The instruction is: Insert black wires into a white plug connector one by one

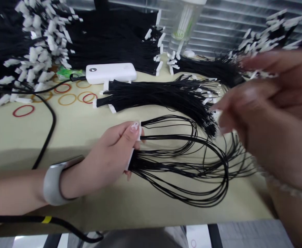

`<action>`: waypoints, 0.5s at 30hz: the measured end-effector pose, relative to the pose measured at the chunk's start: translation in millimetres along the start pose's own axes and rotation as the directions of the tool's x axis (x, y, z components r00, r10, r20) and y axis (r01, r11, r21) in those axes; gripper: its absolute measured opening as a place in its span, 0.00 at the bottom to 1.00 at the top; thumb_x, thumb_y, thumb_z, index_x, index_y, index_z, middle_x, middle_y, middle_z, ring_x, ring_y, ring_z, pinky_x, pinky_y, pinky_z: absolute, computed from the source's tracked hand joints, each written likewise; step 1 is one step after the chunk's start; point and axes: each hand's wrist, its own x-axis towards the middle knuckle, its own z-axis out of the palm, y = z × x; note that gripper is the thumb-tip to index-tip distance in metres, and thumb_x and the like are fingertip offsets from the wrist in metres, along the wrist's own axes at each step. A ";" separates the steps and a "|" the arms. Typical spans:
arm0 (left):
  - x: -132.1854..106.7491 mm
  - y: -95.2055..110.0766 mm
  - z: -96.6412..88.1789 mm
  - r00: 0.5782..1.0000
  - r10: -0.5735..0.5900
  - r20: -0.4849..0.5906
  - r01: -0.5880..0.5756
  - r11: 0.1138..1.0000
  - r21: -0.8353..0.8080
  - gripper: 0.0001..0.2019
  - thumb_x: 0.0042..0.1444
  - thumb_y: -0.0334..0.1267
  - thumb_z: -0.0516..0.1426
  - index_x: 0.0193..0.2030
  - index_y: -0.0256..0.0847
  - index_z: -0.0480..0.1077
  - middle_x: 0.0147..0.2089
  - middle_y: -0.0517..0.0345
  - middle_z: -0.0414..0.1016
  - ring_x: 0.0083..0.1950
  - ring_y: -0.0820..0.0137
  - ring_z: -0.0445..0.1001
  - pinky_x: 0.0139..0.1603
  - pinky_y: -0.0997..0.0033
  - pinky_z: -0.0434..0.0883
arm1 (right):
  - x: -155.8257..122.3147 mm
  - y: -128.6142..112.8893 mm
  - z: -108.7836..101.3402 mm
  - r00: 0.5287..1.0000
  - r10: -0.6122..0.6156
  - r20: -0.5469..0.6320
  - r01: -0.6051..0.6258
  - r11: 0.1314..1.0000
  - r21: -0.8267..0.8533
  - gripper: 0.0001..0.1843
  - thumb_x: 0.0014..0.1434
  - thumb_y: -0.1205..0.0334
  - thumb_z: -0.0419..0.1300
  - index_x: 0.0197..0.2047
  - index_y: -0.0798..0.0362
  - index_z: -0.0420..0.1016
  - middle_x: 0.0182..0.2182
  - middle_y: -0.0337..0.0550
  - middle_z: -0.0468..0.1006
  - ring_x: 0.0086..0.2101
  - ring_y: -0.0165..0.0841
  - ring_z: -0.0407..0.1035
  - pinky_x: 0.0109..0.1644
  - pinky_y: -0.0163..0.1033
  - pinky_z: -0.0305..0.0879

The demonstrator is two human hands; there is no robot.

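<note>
My left hand [112,148], wearing a grey wristband, is closed on a wire harness [192,168]. Its white connectors [140,132] sit between thumb and fingers, and the thin black wires loop out to the right and back. Closer to the camera, my right hand [272,113] is raised at the right, fingers bent and smeared by motion. A small whitish blur shows by its fingertips; whether they hold anything cannot be made out. Beyond the harness lies a bundle of black wires [156,94] with white connectors at its left end and bare tips at the right.
Rubber bands [67,99], red and yellow, lie left on the table [73,134] near a white power bank [111,73]. Stacked black wires [112,38] and white connectors [38,44] fill the back left. A clear bottle [184,26] stands behind. A black cable [51,127] crosses the left side.
</note>
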 end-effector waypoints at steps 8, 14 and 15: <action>0.3 -2.3 -1.5 0.991 0.038 0.126 -0.043 0.998 0.039 0.18 0.55 0.52 0.45 0.31 0.39 0.62 0.21 0.66 0.59 0.13 0.83 0.59 0.09 0.85 0.61 | -15.7 -8.9 39.5 0.939 -0.178 0.296 0.281 0.891 -0.356 0.03 0.54 0.66 0.55 0.30 0.54 0.68 0.25 0.34 0.70 0.27 0.20 0.63 0.29 0.28 0.57; 0.6 -6.0 -4.2 0.981 0.074 0.178 -0.097 0.987 0.127 0.19 0.56 0.52 0.42 0.28 0.39 0.60 0.20 0.65 0.61 0.14 0.81 0.60 0.11 0.84 0.60 | -20.3 -12.8 48.2 0.909 -0.254 0.330 0.389 0.802 -0.453 0.08 0.55 0.64 0.53 0.28 0.55 0.70 0.23 0.37 0.68 0.27 0.25 0.62 0.29 0.33 0.56; 0.9 -6.2 -4.2 0.979 0.071 0.190 -0.098 0.986 0.134 0.18 0.56 0.52 0.42 0.28 0.39 0.61 0.20 0.65 0.62 0.14 0.81 0.60 0.11 0.84 0.60 | -20.7 -13.0 48.8 0.906 -0.266 0.328 0.401 0.787 -0.469 0.08 0.55 0.64 0.53 0.28 0.55 0.70 0.23 0.37 0.68 0.27 0.25 0.62 0.28 0.34 0.55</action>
